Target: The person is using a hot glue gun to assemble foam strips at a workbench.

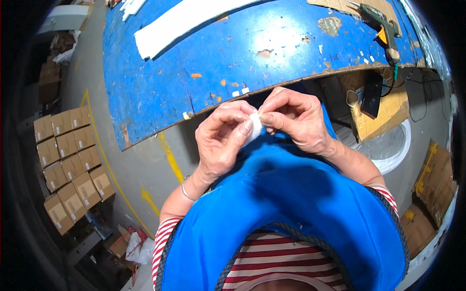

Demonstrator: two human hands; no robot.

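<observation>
My left hand (223, 140) and my right hand (293, 119) meet just below the near edge of the blue worktable (204, 58). Both pinch a small white piece (254, 127) between thumbs and fingertips, over my blue apron (291, 208). The fingers cover most of the piece, so its shape is unclear. A thin bracelet sits on my left wrist.
Long white strips (179, 22) lie at the table's far side, tiny white bits (240, 92) near its front edge. A hot-glue gun (381, 26) rests at the right end. Stacked cardboard boxes (70, 165) stand on the floor left; a white round container (388, 145) and cardboard (432, 184) lie right.
</observation>
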